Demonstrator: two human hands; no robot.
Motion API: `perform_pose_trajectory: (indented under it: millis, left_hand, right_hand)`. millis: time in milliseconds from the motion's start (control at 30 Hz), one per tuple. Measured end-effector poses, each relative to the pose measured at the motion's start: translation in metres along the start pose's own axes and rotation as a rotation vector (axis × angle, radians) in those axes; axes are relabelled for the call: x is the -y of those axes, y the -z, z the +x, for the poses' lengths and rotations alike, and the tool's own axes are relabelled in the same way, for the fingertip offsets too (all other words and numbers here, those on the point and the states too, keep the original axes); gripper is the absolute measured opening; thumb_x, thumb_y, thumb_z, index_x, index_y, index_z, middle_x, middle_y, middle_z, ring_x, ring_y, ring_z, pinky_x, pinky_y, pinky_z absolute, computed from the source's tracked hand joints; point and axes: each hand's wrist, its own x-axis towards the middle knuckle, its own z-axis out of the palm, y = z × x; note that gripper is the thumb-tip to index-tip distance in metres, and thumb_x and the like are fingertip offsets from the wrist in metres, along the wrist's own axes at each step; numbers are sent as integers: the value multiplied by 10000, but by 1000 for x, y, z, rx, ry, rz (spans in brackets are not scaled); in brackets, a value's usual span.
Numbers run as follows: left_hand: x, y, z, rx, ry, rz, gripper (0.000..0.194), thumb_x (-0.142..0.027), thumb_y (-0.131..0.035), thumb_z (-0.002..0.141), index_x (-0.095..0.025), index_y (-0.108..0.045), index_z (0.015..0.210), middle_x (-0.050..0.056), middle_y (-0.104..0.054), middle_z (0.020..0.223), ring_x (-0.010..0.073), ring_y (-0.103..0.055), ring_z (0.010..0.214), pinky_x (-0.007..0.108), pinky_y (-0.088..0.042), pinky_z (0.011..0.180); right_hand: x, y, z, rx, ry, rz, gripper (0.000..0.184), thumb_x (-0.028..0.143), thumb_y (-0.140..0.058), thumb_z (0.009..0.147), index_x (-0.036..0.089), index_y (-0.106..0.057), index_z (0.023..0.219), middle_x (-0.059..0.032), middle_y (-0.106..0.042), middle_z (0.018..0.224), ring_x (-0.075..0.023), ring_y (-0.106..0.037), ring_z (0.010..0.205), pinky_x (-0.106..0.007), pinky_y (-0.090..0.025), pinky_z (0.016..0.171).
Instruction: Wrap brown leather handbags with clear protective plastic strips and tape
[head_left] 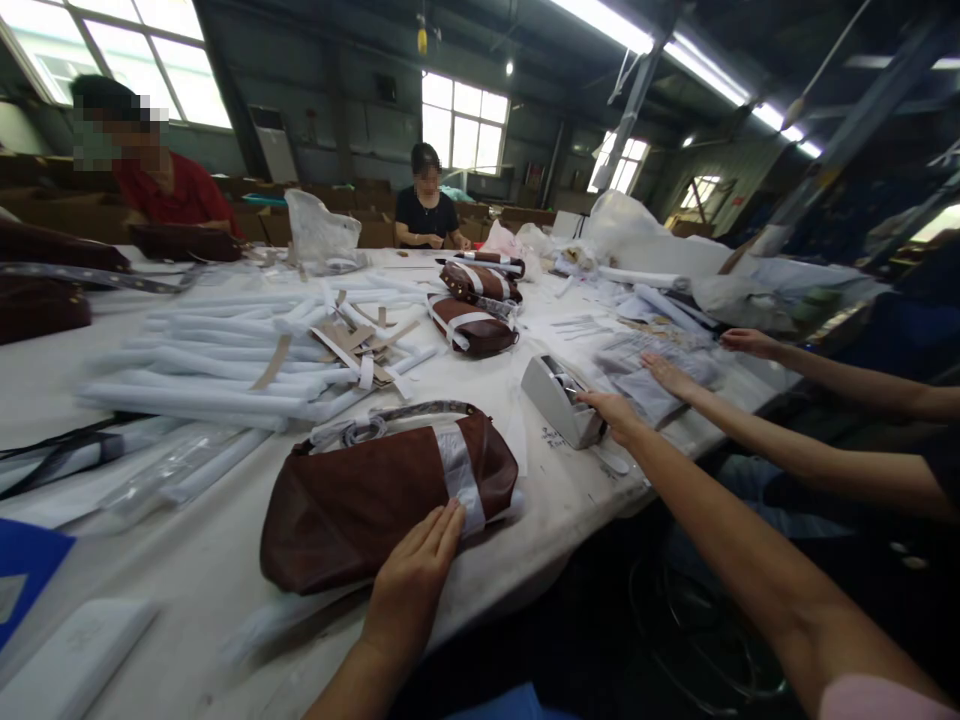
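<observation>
A brown handbag (360,500) lies on the table in front of me, with a white wrap band (456,465) around its right part. My left hand (416,560) rests on the bag's front near that band, fingers extended and flat. At the white tape dispenser (551,400), right of the bag, my right hand (615,415) has its fingers pinched together by the front edge. What sits between those fingertips is too small to make out. The bag's strap (427,408) runs along its top, partly wrapped in white.
White rolled paper tubes (202,360) and cardboard strips (364,350) pile up behind the bag. Several more brown bags (472,325) lie farther back. A co-worker's hands (671,378) are over clear plastic bags at right. Two people sit across the table (540,560).
</observation>
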Motion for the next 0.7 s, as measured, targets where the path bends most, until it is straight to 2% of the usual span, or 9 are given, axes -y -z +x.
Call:
perform_pose_trajectory:
  millis: [67, 200, 267, 333, 400, 500, 600, 700]
  left_hand:
    - [0, 0, 0, 3, -2, 12, 670, 76, -430, 799, -190, -523, 1407, -13, -544, 1444, 158, -602, 1225, 269, -524, 1027]
    - [1, 0, 0, -1, -8, 11, 657, 62, -415, 803, -179, -525, 1405, -1, -552, 1435, 174, -607, 1220, 286, -539, 1012]
    - [0, 2, 1, -24, -13, -2, 648, 53, -403, 801, -173, -537, 1393, 13, -579, 1406, 188, -628, 1193, 300, -559, 988]
    - [0, 3, 2, -50, -18, -18, 649, 45, -393, 799, -179, -540, 1390, 20, -601, 1382, 199, -643, 1170, 310, -573, 964]
    - [0, 4, 3, -63, -23, -30, 659, 40, -385, 800, -188, -530, 1400, 19, -609, 1373, 204, -647, 1164, 313, -579, 951]
    - [1, 3, 3, -70, -29, -33, 657, 39, -376, 804, -185, -523, 1404, 16, -604, 1380, 206, -648, 1162, 315, -582, 942]
    - [1, 2, 2, -58, -23, -32, 648, 37, -378, 814, -187, -521, 1405, 12, -594, 1392, 204, -639, 1175, 318, -574, 956]
    - [1, 3, 2, -39, -18, -30, 634, 35, -382, 821, -181, -526, 1400, 14, -592, 1396, 201, -633, 1185, 321, -573, 959]
  right_hand:
    - [4, -1, -2, -36, -6, 128, 311, 462, -801, 624, 168, -752, 711, -133, -738, 1104, -303, -668, 1048, -391, -522, 885]
    - [14, 8, -16, -143, 73, 346, 350, 490, -791, 660, 167, -764, 790, -110, -623, 1352, -260, -581, 1227, -339, -490, 993]
    - [16, 17, -30, -173, 116, 463, 339, 478, -804, 662, 179, -767, 818, -92, -624, 1351, -244, -587, 1224, -333, -497, 1009]
    - [12, 27, -47, -165, 88, 589, 328, 443, -843, 633, 183, -765, 816, -94, -693, 1227, -233, -654, 1118, -341, -547, 962]
    - [2, 35, -65, -114, 1, 672, 335, 423, -869, 610, 177, -759, 809, -93, -747, 1041, -221, -709, 967, -342, -602, 874]
    - [-20, 41, -85, -27, -117, 671, 370, 451, -875, 601, 177, -749, 815, -77, -755, 856, -211, -732, 795, -350, -645, 766]
    - [-41, 38, -91, 1, -153, 608, 416, 494, -881, 569, 186, -749, 816, -63, -745, 769, -189, -716, 678, -332, -652, 672]
    - [-53, 30, -82, -14, -149, 536, 430, 517, -883, 541, 184, -747, 777, -53, -734, 704, -162, -680, 592, -294, -627, 579]
